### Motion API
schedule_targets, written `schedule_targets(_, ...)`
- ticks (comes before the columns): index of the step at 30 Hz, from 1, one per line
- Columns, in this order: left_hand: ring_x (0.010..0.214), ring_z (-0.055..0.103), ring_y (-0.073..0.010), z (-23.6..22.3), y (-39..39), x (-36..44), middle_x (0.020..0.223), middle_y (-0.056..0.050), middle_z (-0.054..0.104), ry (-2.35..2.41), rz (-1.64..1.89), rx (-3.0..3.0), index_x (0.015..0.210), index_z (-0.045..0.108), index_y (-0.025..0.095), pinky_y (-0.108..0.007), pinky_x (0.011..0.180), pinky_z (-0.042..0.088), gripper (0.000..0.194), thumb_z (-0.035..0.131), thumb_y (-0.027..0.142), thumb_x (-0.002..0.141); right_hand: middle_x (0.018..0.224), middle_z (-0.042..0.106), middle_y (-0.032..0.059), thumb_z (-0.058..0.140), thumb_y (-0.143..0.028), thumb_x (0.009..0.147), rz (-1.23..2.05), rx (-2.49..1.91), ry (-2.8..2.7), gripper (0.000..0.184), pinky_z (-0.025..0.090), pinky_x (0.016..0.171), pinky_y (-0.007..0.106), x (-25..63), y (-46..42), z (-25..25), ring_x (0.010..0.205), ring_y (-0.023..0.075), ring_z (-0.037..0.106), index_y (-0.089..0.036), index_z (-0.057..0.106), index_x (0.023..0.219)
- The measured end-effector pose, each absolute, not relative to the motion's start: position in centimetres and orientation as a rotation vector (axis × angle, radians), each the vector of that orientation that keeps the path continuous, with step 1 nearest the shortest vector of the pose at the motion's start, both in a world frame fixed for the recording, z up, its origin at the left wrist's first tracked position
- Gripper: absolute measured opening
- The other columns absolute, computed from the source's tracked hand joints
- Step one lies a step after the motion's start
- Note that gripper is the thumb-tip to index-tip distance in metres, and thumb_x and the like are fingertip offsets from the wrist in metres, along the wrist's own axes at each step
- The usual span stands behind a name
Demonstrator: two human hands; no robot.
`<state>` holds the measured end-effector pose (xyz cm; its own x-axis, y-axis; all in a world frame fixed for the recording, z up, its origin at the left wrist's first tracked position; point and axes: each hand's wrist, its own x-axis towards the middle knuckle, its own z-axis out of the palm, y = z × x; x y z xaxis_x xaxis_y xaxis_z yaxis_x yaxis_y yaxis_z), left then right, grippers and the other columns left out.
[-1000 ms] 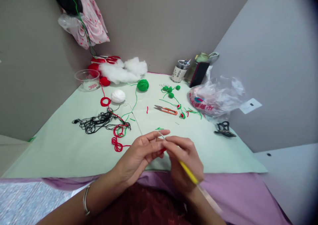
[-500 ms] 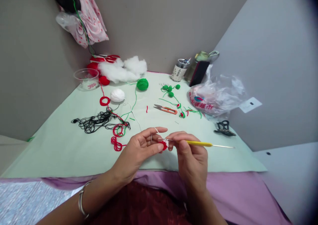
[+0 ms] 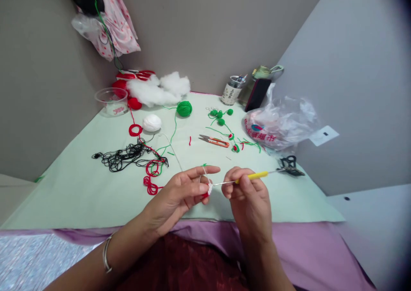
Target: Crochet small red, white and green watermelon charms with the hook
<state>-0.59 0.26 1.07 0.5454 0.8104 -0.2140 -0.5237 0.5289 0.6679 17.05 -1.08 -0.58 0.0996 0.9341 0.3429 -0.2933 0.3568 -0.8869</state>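
Between thumb and fingers, my left hand [image 3: 180, 194] pinches a small red and white crochet piece [image 3: 209, 190]. White yarn [image 3: 175, 152] runs from the table up over my raised left index finger. My right hand [image 3: 252, 197] grips a crochet hook [image 3: 257, 176] by its yellow handle. The hook's thin metal tip points left and reaches the white edge of the piece. On the table behind my left hand lie a white yarn ball [image 3: 152, 123], a green yarn ball [image 3: 184, 109] and loops of red yarn [image 3: 150, 186].
A black yarn tangle [image 3: 125, 157] lies left. Orange-handled thread snips [image 3: 214, 141] rest mid-table, near small green crochet pieces [image 3: 221, 122]. At right are a plastic bag [image 3: 279, 122] and a black claw clip [image 3: 290, 166]. White stuffing [image 3: 154, 92], a clear tub [image 3: 111, 100] and a pen cup [image 3: 231, 92] stand behind.
My right hand has turned and drawn slightly away from my left, its fingers curling more. The hook now slants up to the right. The crochet piece has tilted and shifted a little left.
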Motion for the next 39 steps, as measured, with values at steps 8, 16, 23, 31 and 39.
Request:
schedule_targets(8,0.091,0.066,-0.016,0.8,-0.3,0.0,0.093,-0.001,0.072,0.713,1.001,0.8,0.121,0.081,0.027,-0.029,0.091,0.05,0.043,0.091,0.022,0.08,0.095,0.079,0.0044,0.064,-0.025,0.104,0.763,-0.86,-1.304,0.017,0.058,0.071,0.03,16.2,-2.0,-0.8,0.082,0.0169,0.07,-0.027,0.081,0.101)
schedule_targets(16,0.091,0.063,-0.0163,0.8,-0.3,-0.4,0.092,-0.001,0.069,0.732,1.006,0.856,0.121,0.082,0.027,-0.029,0.088,0.05,0.038,0.088,0.025,0.083,0.086,0.078,0.0047,0.064,-0.034,0.104,0.994,-0.768,-1.126,0.02,0.06,0.063,0.029,16.6,-1.3,-0.8,0.067,0.0152,0.069,-0.021,0.076,0.094)
schedule_targets(23,0.086,0.06,-0.0155,1.0,-0.4,-0.6,0.09,-0.001,0.066,0.757,0.99,0.896,0.118,0.082,0.027,-0.027,0.081,0.048,0.03,0.083,0.03,0.088,0.093,0.08,0.0061,0.054,-0.028,0.109,0.931,-0.774,-1.263,0.021,0.062,0.068,0.032,17.2,-2.1,-0.4,0.074,0.0171,0.074,-0.021,0.072,0.101)
schedule_targets(31,0.086,0.062,-0.0163,0.8,-0.5,-0.1,0.087,0.0,0.066,0.8,1.061,0.913,0.123,0.08,0.025,-0.029,0.086,0.051,0.041,0.088,0.024,0.082,0.104,0.08,0.0076,0.054,-0.016,0.105,0.232,-0.875,-1.811,0.026,0.065,0.077,0.037,17.6,-3.0,-0.6,0.093,0.0221,0.076,-0.026,0.071,0.121)
schedule_targets(39,0.078,0.062,-0.0113,1.0,-0.1,-0.3,0.087,-0.001,0.069,0.662,0.905,0.539,0.121,0.081,0.02,-0.026,0.083,0.051,0.044,0.091,0.026,0.078,0.101,0.075,0.0055,0.055,-0.01,0.104,0.261,-0.912,-1.616,0.03,0.061,0.076,0.035,16.7,-3.0,-1.2,0.09,0.0195,0.071,-0.027,0.075,0.119)
